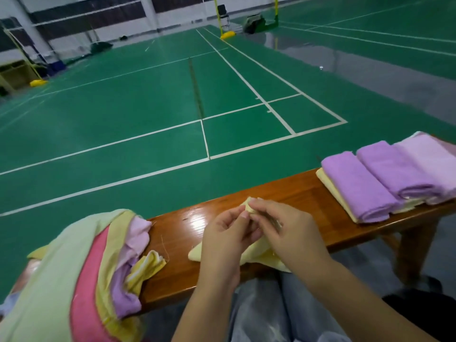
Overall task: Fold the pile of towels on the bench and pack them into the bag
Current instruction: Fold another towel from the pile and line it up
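Head view: both our hands pinch a yellow towel over the bench — left hand, right hand at its raised corner. Unfolded pile lies left — folded towels right.

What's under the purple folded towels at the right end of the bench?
Under the purple folded towels a pale yellow folded towel shows at the left and front edges, lying on the wooden bench. How far it runs, and whether more lies beneath, is covered.
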Tool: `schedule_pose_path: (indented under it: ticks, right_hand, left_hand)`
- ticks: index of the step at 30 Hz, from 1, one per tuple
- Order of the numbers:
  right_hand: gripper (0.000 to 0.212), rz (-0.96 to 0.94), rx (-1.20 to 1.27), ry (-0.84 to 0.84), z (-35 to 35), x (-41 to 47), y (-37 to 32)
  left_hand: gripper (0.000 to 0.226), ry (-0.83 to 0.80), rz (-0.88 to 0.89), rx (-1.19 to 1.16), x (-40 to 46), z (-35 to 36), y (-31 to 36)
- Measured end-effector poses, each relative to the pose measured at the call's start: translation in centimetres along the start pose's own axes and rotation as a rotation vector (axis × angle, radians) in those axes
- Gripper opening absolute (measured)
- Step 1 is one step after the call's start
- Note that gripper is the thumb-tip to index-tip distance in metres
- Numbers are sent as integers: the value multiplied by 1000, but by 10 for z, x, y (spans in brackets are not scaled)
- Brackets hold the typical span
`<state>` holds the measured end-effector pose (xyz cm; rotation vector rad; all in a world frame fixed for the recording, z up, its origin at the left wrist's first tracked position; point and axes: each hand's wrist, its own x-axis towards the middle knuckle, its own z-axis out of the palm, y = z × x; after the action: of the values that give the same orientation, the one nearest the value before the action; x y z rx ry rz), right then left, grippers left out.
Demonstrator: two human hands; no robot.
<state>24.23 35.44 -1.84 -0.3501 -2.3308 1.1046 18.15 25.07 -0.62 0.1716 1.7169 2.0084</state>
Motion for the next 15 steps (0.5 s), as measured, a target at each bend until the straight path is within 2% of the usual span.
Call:
schedule_pose_path:
  ticks: [3,6,8,9,11,12,13,15]
  right_hand:
    - [39,1,18,-59,-1,2,5]
    - [31,60,139,-60,-10,8,8]
    - [28,97,288,-72,-15,14,5]
    - [27,123,380,-82,-17,17,2]
    - [25,160,551,-109,-22,23,-4]
    - [24,160,626,-128,-25,26,-7]
    - [24,151,693,-148,-29,29,-11]
    - [22,103,785,-184,-34,34,-17]
  left_hand:
    - [23,-45,-21,-10,-3,-5,2]
    - [23,-141,7,13,-5,-11,3]
    - [21,-140,99,49,-4,-17,4]
    - [21,-83,202,129,-1,-23,3]
    - [39,84,457,481,11,-41,-3]
    - [55,113,517,640,17,-49,-6]
    - [71,81,492,711,22,-55,-9]
    - [94,-50,307,650,29,-63,-13]
